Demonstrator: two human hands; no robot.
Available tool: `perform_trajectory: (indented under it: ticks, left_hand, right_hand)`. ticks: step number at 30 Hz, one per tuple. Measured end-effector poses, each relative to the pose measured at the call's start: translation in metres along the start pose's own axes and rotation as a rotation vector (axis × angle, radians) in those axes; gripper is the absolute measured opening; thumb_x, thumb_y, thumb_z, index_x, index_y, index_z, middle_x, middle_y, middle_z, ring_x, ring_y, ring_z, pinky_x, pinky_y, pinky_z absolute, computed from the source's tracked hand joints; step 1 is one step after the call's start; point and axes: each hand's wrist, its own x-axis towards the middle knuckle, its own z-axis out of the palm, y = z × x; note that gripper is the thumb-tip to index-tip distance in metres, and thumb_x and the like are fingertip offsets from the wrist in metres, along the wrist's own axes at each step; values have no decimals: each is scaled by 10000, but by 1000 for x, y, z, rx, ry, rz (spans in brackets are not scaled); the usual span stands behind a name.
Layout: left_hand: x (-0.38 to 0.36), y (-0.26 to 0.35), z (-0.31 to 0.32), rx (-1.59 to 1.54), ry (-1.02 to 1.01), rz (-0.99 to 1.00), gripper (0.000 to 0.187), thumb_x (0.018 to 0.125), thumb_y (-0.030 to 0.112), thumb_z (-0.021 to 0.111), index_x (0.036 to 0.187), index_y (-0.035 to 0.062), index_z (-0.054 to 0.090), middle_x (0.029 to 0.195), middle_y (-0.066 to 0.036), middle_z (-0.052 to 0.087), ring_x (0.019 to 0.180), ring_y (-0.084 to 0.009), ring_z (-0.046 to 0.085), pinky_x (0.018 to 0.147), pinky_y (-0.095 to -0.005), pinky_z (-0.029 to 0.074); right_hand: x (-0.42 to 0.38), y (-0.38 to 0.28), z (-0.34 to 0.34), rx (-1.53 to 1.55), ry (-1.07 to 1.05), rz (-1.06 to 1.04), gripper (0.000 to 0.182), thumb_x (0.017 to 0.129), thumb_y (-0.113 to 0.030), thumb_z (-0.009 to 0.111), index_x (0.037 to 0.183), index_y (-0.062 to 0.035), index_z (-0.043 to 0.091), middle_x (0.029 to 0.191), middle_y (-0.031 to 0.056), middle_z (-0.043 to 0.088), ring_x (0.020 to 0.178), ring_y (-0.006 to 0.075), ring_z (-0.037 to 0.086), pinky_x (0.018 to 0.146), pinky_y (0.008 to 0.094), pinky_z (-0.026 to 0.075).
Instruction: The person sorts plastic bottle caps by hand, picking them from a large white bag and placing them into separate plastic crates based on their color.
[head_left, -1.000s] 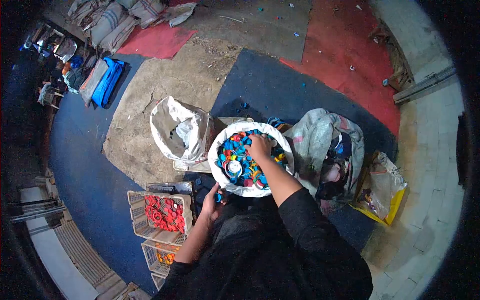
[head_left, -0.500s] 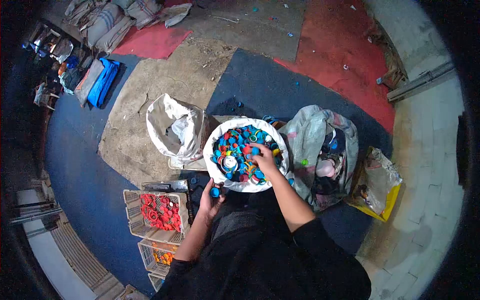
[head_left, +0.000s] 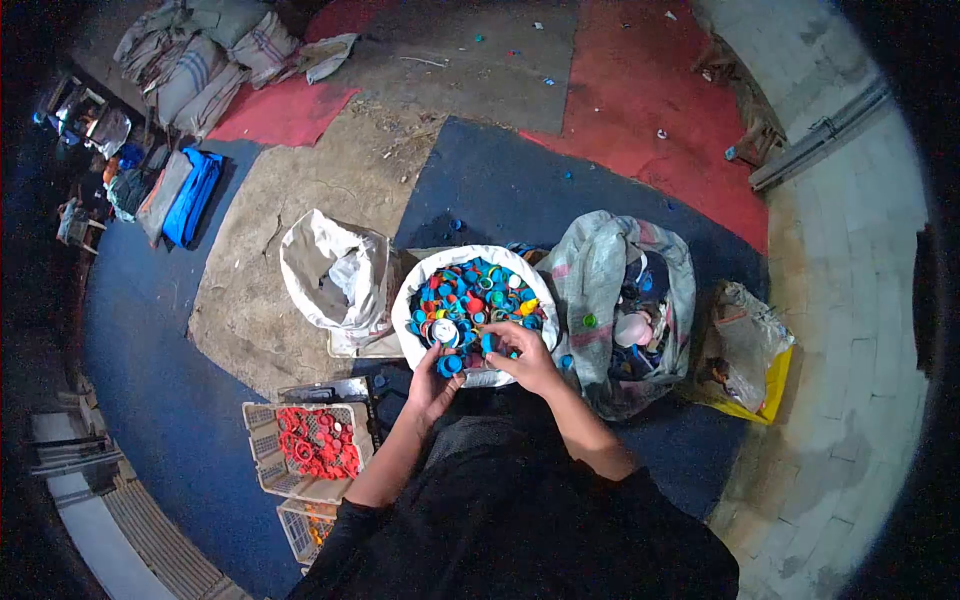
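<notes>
A white sack (head_left: 404,308) with a rolled rim stands in front of me, full of mixed plastic bottle caps (head_left: 475,290), mostly blue with some red, yellow and green. At its near rim my left hand (head_left: 431,388) is closed around blue bottle caps (head_left: 449,366). My right hand (head_left: 526,362), just to the right over the pile, pinches a blue bottle cap (head_left: 488,343) between thumb and fingers. A white lid (head_left: 444,331) lies on the pile beyond my left hand.
Left of the caps stands an open white sack (head_left: 373,290); on the right are a grey woven sack (head_left: 580,265) and a yellow-edged bag (head_left: 772,385). A crate (head_left: 262,430) of red caps (head_left: 318,445) sits at lower left, above another crate (head_left: 295,525).
My right hand has come back from the middle of the pile toward the near rim, with a blue cap in its fingers. My left hand has risen to the rim, closer to the right.
</notes>
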Motion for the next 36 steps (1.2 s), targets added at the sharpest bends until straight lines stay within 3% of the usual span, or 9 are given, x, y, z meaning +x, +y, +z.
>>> perform_trajectory:
  ticks: [4,10,13,14,16,22,28,33,36]
  left_hand:
    - [0,-1,12,18,-29,-34,315,999,376,579,986,63,619,910,-72,650,801,-192,626,688,-289,543]
    - [2,-2,21,65,-115,-59,320,994,380,583,1078,72,608,963,-71,654,852,-193,647,731,-310,567]
    - [5,-5,25,78,-111,-59,347,997,393,575,1140,77,592,989,-65,654,880,-194,659,759,-318,582]
    - [6,-4,25,67,-134,-77,356,998,399,571,1154,79,587,996,-62,654,887,-194,662,762,-319,586]
    - [7,-5,25,57,-172,-92,374,995,410,577,1176,82,584,994,-54,652,876,-183,656,738,-306,584]
    - [11,-12,-5,86,-46,-52,406,962,499,609,1066,107,603,986,-59,649,823,-185,649,639,-300,571]
    - [6,-14,-12,-43,-2,-34,401,970,518,583,1033,123,603,1011,-82,644,896,-206,647,754,-357,561]
    - [13,-2,-47,-52,-17,-14,318,1006,441,553,1027,128,609,927,-12,645,763,-137,636,583,-255,530]
    - [0,13,-42,-160,18,1,285,1008,385,561,1045,109,620,950,-34,652,780,-150,633,539,-244,520]
  right_hand:
    - [-4,-27,-2,-212,40,-55,422,782,-13,738,1193,-31,642,1069,57,685,944,121,630,823,282,496]
    - [-5,-37,15,146,111,-108,170,793,-26,719,930,-24,620,1102,87,707,959,141,656,859,320,504]
    - [-8,-38,24,-205,83,-159,173,786,-49,742,892,-36,606,1139,93,701,1005,197,673,919,371,495]
    - [-6,-35,25,-452,47,-293,170,801,-114,747,919,-52,641,1143,99,693,1059,272,665,980,426,466]
    - [-7,-31,33,-689,43,-379,196,823,-180,733,974,-69,678,1121,93,697,1104,299,641,1009,461,438]
    - [-13,-15,50,-749,-41,-267,178,850,-169,689,988,-68,740,1245,129,566,1177,324,534,991,444,431]
    - [-12,-5,67,-835,-235,-337,187,869,-149,642,1012,-75,738,1250,124,565,1165,309,539,984,440,425]
    - [-4,7,71,-506,-348,-262,253,885,-74,652,1077,-183,775,1396,136,497,1263,333,518,1053,446,412]
    - [6,24,61,-236,-146,-191,299,908,-72,634,1195,-112,709,1343,153,565,1236,296,556,1012,392,455]
